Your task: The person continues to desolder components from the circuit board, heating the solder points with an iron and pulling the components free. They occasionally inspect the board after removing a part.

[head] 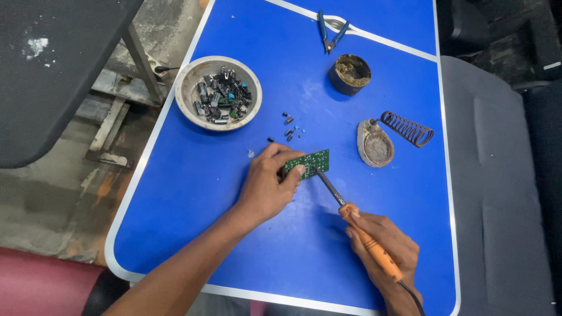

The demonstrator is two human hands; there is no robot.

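Bowl (pixel 188 96) parts too small

No packages, labels, signs or screens show anywhere in this view.

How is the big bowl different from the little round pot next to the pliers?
The bowl is wide, pale and shallow; the pot is small, dark and straight-sided. The bowl holds many loose electronic parts; the pot holds brownish paste. The bowl sits near the table's left edge, the pot farther right. Both are round, open and upright.
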